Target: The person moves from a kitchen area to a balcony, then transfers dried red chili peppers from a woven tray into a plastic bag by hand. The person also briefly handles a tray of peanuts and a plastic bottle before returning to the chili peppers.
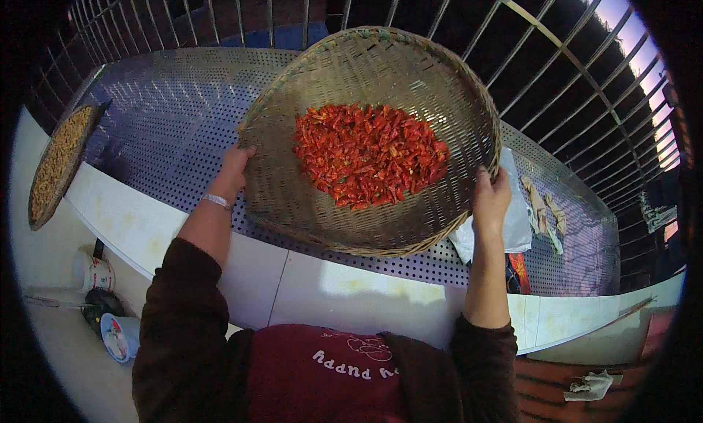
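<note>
Both my hands hold a large round woven bamboo tray [274,187] in front of me, over a perforated metal ledge [181,126]. My left hand [234,169] grips its left rim, and a bracelet circles that wrist. On the opposite side, my right hand [490,198] grasps the lower right rim with the thumb laid over the top. A heap of chopped red chili peppers [370,154] lies in the middle of the tray, with bare weave around it. The fingers beneath the rim are mostly hidden.
Metal bars [497,27] fence the ledge's far side. Another woven tray [65,165] of yellowish-brown pieces rests across the white tiled sill [132,214] at left. A white bag [511,203] and crumpled cloth-like pieces [541,206] lie at right. A bucket [121,338] sits below left.
</note>
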Available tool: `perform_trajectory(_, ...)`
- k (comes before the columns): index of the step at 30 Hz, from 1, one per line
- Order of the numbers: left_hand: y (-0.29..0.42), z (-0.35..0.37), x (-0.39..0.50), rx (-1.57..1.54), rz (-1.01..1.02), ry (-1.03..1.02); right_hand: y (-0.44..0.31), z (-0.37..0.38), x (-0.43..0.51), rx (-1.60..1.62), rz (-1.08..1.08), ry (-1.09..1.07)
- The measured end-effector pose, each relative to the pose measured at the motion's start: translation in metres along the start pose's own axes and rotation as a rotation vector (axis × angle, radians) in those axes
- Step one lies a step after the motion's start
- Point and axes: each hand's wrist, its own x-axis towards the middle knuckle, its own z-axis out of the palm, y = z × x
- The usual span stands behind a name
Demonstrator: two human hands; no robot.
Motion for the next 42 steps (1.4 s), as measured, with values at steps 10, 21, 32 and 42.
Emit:
perform_trajectory(10,-0.036,-0.026,0.048,0.187,-0.042,-0.001,0.017,0.009,0.006,0.055,0.223,-0.133)
perform_trajectory(21,0.006,-0.012,0.037,0.484,0.187,0.181,0.118,-0.001,0.005,-0.373,0.222,-0.278)
perform_trajectory(32,0.02,0.007,-0.01,1.112,1.091,0.588,0.132,-0.016,-0.01,-1.013,0.392,-0.807)
perform_trajectory(42,0.002,0.075,-0.073,0.724,1.085,-0.043,0.133,-0.13,0.037,-0.407,0.317,-0.121)
